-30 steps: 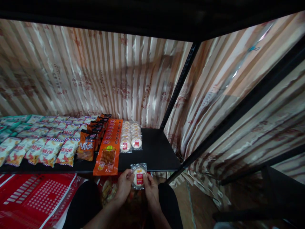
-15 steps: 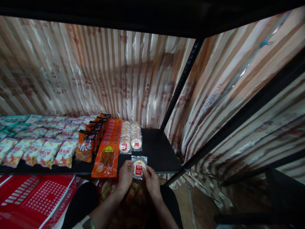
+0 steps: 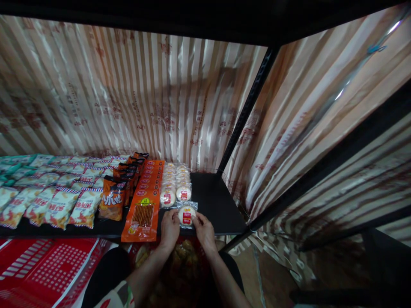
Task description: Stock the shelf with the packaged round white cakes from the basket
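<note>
Cracker packet (image 3: 186,209) pinched between left hand (image 3: 170,227) at 9 o'clock and right hand (image 3: 204,230) at 3.
Side grip likely keeps label (image 3: 186,218) readable; packet's over shelf (image 3: 216,205) front, matching packets (image 3: 183,192) at 12 rowed tightly, probably saving space.

Basket (image 3: 19,291) and snack bags (image 3: 7,203) cut off at left.
Left hand (image 3: 170,229) and right hand (image 3: 204,232) partly hide cracker packet's (image 3: 186,215) sides.

Pale sleeve (image 3: 116,297), patterned in grey, red and green, seen at seven o'clock, black trousers (image 3: 106,273), seen between five and eight o'clock, left hand (image 3: 170,231) and right hand (image 3: 204,232) uncovered
</note>
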Available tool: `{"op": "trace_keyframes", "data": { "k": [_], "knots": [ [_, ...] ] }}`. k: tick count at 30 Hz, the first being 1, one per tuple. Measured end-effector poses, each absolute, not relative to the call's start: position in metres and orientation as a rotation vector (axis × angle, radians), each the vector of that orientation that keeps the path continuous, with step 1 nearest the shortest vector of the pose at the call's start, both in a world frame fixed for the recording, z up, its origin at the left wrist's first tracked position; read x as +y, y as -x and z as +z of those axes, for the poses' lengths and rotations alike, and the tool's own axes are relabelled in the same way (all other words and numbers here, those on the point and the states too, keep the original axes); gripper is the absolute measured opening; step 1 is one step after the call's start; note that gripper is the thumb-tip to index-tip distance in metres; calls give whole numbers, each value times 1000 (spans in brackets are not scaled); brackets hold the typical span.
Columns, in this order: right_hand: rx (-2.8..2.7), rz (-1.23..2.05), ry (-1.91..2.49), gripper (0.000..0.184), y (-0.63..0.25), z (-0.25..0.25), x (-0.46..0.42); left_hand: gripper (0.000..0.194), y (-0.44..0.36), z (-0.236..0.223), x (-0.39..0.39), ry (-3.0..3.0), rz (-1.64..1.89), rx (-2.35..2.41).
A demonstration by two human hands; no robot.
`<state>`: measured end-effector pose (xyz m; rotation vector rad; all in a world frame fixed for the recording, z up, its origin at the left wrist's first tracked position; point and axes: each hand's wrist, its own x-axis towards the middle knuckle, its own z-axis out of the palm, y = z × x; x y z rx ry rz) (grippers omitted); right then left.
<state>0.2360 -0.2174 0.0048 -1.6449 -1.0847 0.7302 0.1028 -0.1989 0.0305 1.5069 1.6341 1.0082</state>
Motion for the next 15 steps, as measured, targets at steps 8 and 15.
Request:
{"op": "trace_keyframes", "data": {
  "k": [8, 15],
  "knots": [
    [-1132, 666, 1696, 38, -241, -6, -194, 30, -108, 27, -182, -1484, 988, 1674],
    [-1176, 593, 1760, 38, -245, -8, -178, 33, -112, 27, -169, -1469, 989, 1654]
  ]
}}
